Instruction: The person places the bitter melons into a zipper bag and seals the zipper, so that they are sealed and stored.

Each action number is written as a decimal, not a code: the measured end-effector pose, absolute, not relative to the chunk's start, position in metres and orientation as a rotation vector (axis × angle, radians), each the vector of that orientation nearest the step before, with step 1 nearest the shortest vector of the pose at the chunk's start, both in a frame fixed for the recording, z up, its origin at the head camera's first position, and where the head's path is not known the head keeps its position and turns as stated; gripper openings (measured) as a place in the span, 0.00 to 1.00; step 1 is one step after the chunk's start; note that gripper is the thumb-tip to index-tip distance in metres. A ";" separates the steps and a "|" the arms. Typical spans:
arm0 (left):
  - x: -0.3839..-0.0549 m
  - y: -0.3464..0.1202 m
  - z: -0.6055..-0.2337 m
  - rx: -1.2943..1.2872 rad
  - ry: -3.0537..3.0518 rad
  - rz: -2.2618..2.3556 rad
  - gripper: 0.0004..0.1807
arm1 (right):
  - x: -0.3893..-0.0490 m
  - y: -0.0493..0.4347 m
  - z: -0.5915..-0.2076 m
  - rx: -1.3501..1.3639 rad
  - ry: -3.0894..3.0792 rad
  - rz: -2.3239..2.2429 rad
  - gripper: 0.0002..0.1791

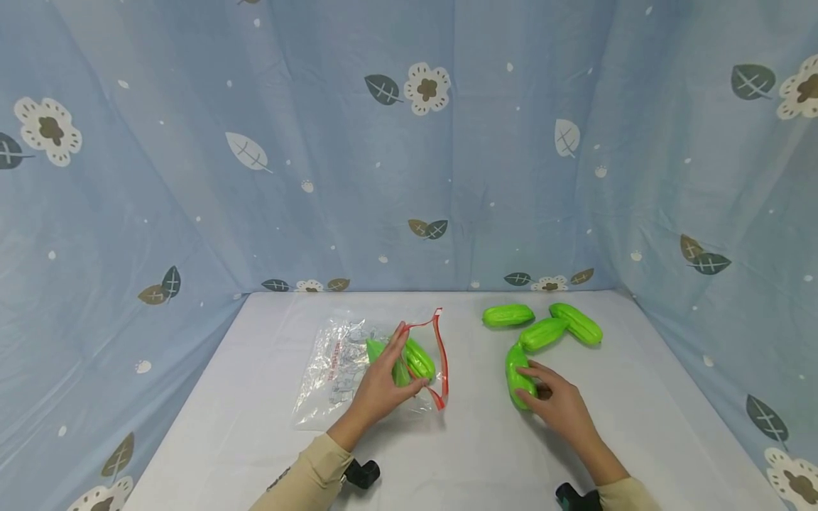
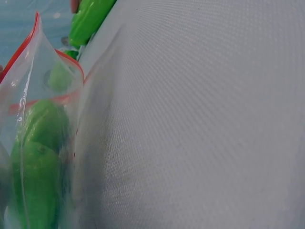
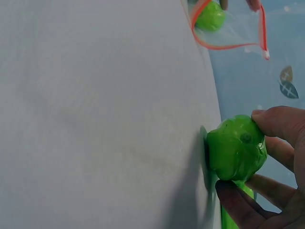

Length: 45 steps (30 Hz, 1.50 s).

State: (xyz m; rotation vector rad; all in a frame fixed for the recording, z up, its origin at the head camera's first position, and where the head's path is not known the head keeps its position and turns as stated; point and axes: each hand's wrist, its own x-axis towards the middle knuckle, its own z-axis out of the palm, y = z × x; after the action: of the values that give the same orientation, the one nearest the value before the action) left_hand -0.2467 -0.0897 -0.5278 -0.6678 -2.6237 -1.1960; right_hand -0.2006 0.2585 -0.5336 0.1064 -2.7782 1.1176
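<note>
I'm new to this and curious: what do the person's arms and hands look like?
The left hand and right hand are ungloved. Both arms wear tan sleeves, the left one with a dark marking. A small black device shows near each wrist.

The gourd [image 1: 515,370] in the fingers of the right hand [image 1: 562,406] is bright green, and the three gourds [image 1: 542,334] beyond these fingers have the same green. Around the left hand [image 1: 381,387], the bag [image 1: 313,410] is transparent, with a red edge [image 1: 443,358], dark line drawings and red letters [image 1: 334,362]; the gourds inside [image 1: 420,359] are also green. Below all fingers, the table [image 1: 473,454] is white. Behind them, the curtain [image 1: 511,184] is light blue, patterned with white, brown-centred flowers [image 1: 427,89] and leaves [image 1: 382,89] in white, brown and dark grey-green. Nearer than the fingers, the sleeves [image 1: 308,472] are beige.
</note>
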 end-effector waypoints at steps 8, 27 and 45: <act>-0.247 -0.089 -0.529 -0.679 -2.611 -1.188 0.54 | -0.205 0.245 -0.535 0.157 -2.749 1.178 0.24; -0.247 -0.089 -0.529 -0.675 -2.600 -1.196 0.54 | -0.215 0.219 -0.539 0.192 -2.727 1.257 0.24; -0.247 -0.090 -0.529 -0.686 -2.590 -1.192 0.54 | -0.218 0.206 -0.542 0.159 -2.722 1.233 0.26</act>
State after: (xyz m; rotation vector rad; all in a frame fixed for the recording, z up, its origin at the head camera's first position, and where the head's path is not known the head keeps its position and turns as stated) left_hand -0.2468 -0.0897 -0.5290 -0.6859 -2.5898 -1.1916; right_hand -0.2178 0.2063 -0.5417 0.1590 -2.7222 1.2331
